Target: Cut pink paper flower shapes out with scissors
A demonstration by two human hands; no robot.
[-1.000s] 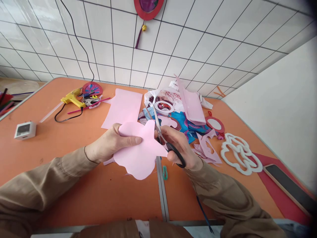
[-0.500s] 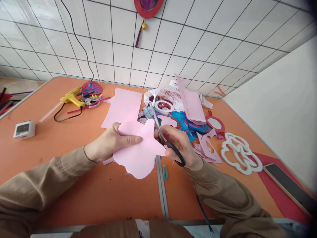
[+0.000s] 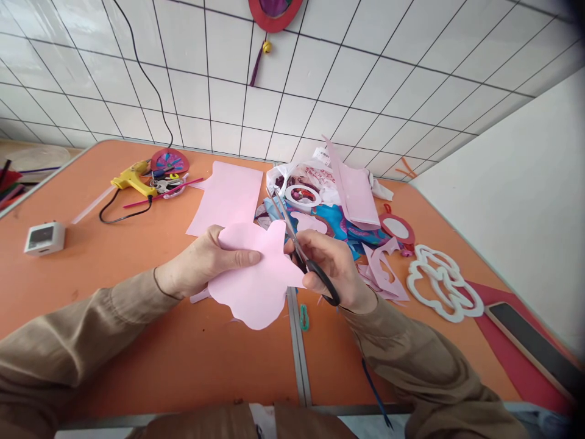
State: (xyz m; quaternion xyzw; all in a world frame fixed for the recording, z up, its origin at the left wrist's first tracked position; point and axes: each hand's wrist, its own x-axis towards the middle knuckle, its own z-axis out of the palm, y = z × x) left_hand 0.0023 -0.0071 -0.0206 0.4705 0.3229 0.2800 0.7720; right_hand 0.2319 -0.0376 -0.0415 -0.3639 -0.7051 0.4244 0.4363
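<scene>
My left hand pinches a pink sheet with a wavy, scalloped outline, thumb on top and fingers hidden beneath. The sheet is held up over the orange table, and I cannot tell whether it is paper or thin foam. In my right hand is a pair of scissors with black handles, the blades pointing up and away from me. Those blades lie along the sheet's right edge, where a pointed flap sticks out towards my right fingers. Pink offcuts lie beyond my right hand.
A yellow glue gun with a cord, pliers and a small white box are on the left. Behind the hands are a larger pink sheet, a plastic bag and blue fabric. White cloud-shaped outlines and a phone lie right.
Hardly anything differs. My right hand and the scissors have shifted very slightly left; the pink sheet stays in place in my left hand.
</scene>
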